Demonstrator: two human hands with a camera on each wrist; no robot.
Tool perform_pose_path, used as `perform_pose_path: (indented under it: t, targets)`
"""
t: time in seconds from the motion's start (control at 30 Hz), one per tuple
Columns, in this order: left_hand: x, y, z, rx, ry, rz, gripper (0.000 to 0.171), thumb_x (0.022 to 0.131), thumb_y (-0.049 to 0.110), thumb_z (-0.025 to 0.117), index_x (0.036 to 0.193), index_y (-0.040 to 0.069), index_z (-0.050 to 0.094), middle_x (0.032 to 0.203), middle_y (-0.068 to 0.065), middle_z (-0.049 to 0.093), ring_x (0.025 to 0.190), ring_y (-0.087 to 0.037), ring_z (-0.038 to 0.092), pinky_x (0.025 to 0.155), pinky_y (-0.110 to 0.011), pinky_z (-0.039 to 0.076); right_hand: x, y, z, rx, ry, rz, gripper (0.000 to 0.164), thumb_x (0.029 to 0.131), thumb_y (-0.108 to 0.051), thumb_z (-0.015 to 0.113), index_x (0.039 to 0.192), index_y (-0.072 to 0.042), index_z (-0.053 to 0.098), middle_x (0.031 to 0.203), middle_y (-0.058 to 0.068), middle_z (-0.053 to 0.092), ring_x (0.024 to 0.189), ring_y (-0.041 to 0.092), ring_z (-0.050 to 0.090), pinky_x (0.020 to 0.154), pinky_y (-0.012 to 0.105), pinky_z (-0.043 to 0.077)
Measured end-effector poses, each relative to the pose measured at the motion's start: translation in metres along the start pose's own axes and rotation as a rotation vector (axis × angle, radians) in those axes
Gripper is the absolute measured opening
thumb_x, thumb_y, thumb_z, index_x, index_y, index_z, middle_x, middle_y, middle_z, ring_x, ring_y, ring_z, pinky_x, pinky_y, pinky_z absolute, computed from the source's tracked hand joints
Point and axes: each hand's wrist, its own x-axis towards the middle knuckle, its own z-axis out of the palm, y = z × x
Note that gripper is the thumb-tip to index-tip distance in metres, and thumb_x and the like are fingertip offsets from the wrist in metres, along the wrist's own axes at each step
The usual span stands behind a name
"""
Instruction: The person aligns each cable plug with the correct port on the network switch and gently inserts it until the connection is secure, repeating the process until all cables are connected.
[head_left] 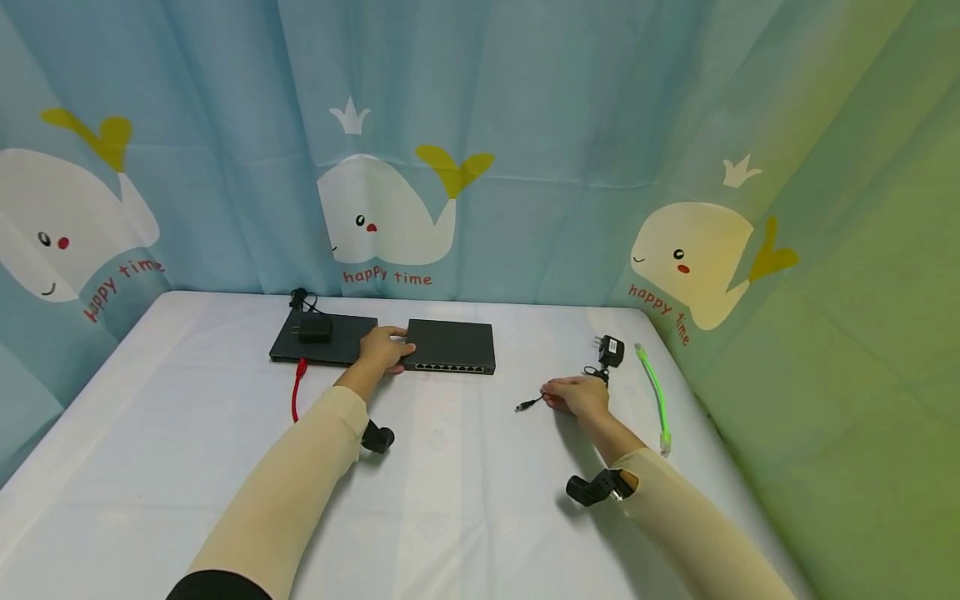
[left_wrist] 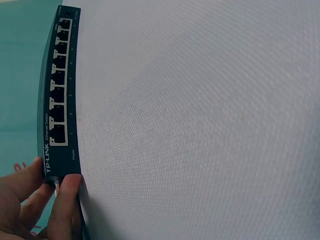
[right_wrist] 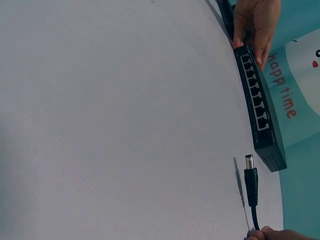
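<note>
A dark TP-LINK Ethernet switch (head_left: 452,343) lies on the white table, its row of ports towards the person. My left hand (head_left: 381,350) grips the switch's left end, thumb on one face and fingers on the other, as the left wrist view shows. In my right hand (head_left: 579,397) a thin black power cable is pinched a little behind its barrel plug (right_wrist: 251,186). The plug points at the switch's right end, apart from it. Behind the right hand, the cable leads to a black power adapter (head_left: 611,351).
Left of the left hand lies another flat dark box (head_left: 341,353) with a black adapter (head_left: 315,329) on top. A red cable (head_left: 296,396) runs from its front. At far right lies a short green network cable (head_left: 655,392). A whale-print curtain (head_left: 540,167) hangs behind the table.
</note>
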Motion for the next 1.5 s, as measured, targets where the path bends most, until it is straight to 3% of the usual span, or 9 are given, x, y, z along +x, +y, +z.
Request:
perform_pose_path:
  t: [0.23, 0.4, 0.5, 0.7, 0.9, 1.07, 1.27, 1.5]
  targets:
    - [-0.002, 0.002, -0.001, -0.008, -0.002, -0.003, 0.043, 0.096, 0.017, 0.066, 0.138, 0.012, 0.058, 0.153, -0.029, 0.026, 0.068, -0.014, 0.060, 0.063, -0.026, 0.060, 0.003, -0.006, 0.009, -0.026, 0.031, -0.004, 0.029, 0.084, 0.004, 0.074, 0.109, 0.017, 0.066, 0.073, 0.008, 0.074, 0.054, 0.005, 0.067, 0.058, 0.019, 0.058]
    - [-0.002, 0.001, -0.001, -0.010, -0.002, 0.000, 0.043, 0.096, 0.017, 0.067, 0.138, 0.012, 0.058, 0.153, -0.029, 0.025, 0.063, -0.011, 0.058, 0.063, -0.026, 0.060, 0.003, -0.005, 0.010, -0.064, 0.035, -0.011, 0.027, 0.084, 0.002, 0.075, 0.106, 0.015, 0.068, 0.069, 0.004, 0.073, 0.053, 0.004, 0.066, 0.057, 0.017, 0.057]
    - [-0.002, 0.000, 0.000, -0.003, -0.002, 0.000, 0.044, 0.096, 0.017, 0.067, 0.138, 0.012, 0.058, 0.154, -0.029, 0.023, 0.058, -0.010, 0.057, 0.061, -0.025, 0.060, 0.003, -0.005, 0.009, -0.078, 0.011, -0.025, 0.026, 0.085, 0.001, 0.074, 0.106, 0.015, 0.068, 0.074, 0.009, 0.074, 0.056, 0.005, 0.067, 0.058, 0.018, 0.058]
    - [-0.001, 0.000, 0.000, 0.009, -0.003, -0.005, 0.044, 0.095, 0.016, 0.067, 0.138, 0.013, 0.058, 0.155, -0.028, 0.025, 0.054, -0.009, 0.057, 0.056, -0.023, 0.058, 0.004, -0.011, 0.005, -0.206, -0.098, -0.075, 0.025, 0.088, -0.002, 0.072, 0.107, 0.014, 0.068, 0.081, 0.011, 0.075, 0.064, 0.009, 0.069, 0.063, 0.022, 0.060]
    - [-0.001, 0.001, 0.000, 0.005, 0.000, -0.009, 0.043, 0.095, 0.017, 0.067, 0.137, 0.012, 0.059, 0.152, -0.027, 0.030, 0.060, -0.011, 0.058, 0.057, -0.023, 0.058, 0.007, -0.028, 0.005, -0.433, -0.253, -0.186, 0.030, 0.088, -0.008, 0.074, 0.111, 0.010, 0.070, 0.089, 0.013, 0.076, 0.071, 0.010, 0.070, 0.069, 0.027, 0.061]
    - [0.000, 0.002, -0.001, 0.005, 0.003, -0.014, 0.043, 0.095, 0.017, 0.068, 0.137, 0.013, 0.059, 0.153, -0.027, 0.028, 0.058, -0.011, 0.059, 0.059, -0.025, 0.059, 0.017, -0.039, 0.009, -0.534, -0.363, -0.283, 0.032, 0.087, -0.009, 0.076, 0.112, 0.010, 0.070, 0.098, 0.017, 0.075, 0.075, 0.011, 0.071, 0.073, 0.032, 0.061]
    - [0.002, 0.001, 0.000, 0.014, 0.003, -0.012, 0.043, 0.095, 0.017, 0.068, 0.137, 0.013, 0.059, 0.154, -0.026, 0.029, 0.054, -0.010, 0.057, 0.057, -0.024, 0.059, 0.026, -0.041, 0.018, -0.701, -0.431, -0.420, 0.028, 0.084, -0.011, 0.079, 0.106, 0.005, 0.074, 0.092, 0.012, 0.076, 0.071, 0.005, 0.067, 0.069, 0.024, 0.055]
    - [0.001, 0.000, 0.000, 0.019, 0.009, -0.015, 0.044, 0.095, 0.017, 0.068, 0.137, 0.013, 0.059, 0.154, -0.026, 0.030, 0.050, -0.008, 0.054, 0.054, -0.022, 0.057, 0.031, -0.037, 0.029, -0.792, -0.455, -0.447, 0.017, 0.075, -0.008, 0.085, 0.089, -0.003, 0.078, 0.078, 0.003, 0.075, 0.067, 0.004, 0.061, 0.066, 0.019, 0.048]
